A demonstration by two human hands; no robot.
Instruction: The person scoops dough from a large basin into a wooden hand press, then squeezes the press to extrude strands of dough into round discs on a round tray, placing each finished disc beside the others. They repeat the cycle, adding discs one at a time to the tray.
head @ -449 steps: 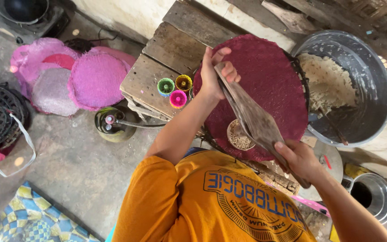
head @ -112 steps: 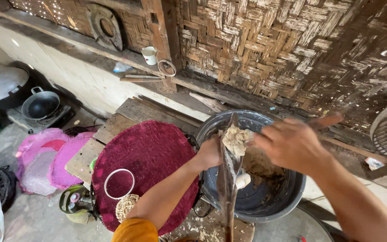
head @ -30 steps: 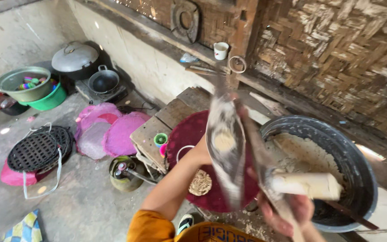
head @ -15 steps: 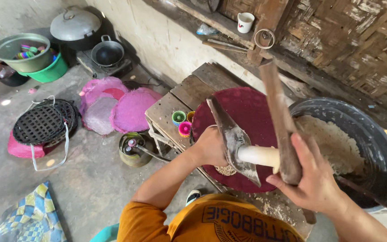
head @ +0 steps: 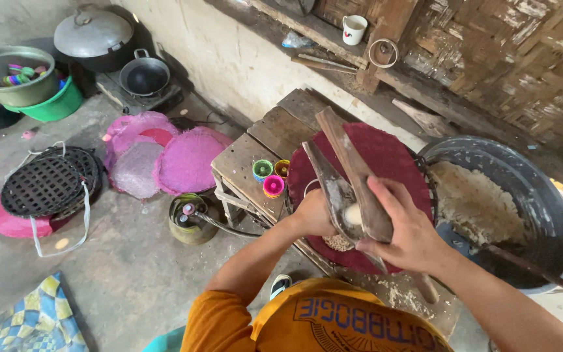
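My left hand [head: 312, 214] grips the lower of two long wooden paddles [head: 329, 184], and my right hand [head: 407, 226] closes the upper wooden paddle [head: 353, 168] down on it. A pale lump of dough [head: 353, 214] is pinched between the two. Both hands hover over a round dark red woven mat [head: 392, 156] lying on a low wooden table [head: 242, 163]. A small round of crumbly dough [head: 339, 242] rests on the mat below my hands. To the right stands a large dark metal basin [head: 542, 215] holding a whitish grain mash [head: 474, 202].
Three small coloured cups [head: 270, 176] stand on the table. Pink woven mats [head: 164, 156] lie on the floor, with a black grill rack [head: 47, 186], a gas canister [head: 191, 218], a green basin [head: 30, 91], a lidded wok [head: 96, 36] and a white mug [head: 354, 29] on the ledge.
The upper paddle has swung down from upright and closed over the dough roll. The long white roll seen before is now mostly hidden between the paddles.
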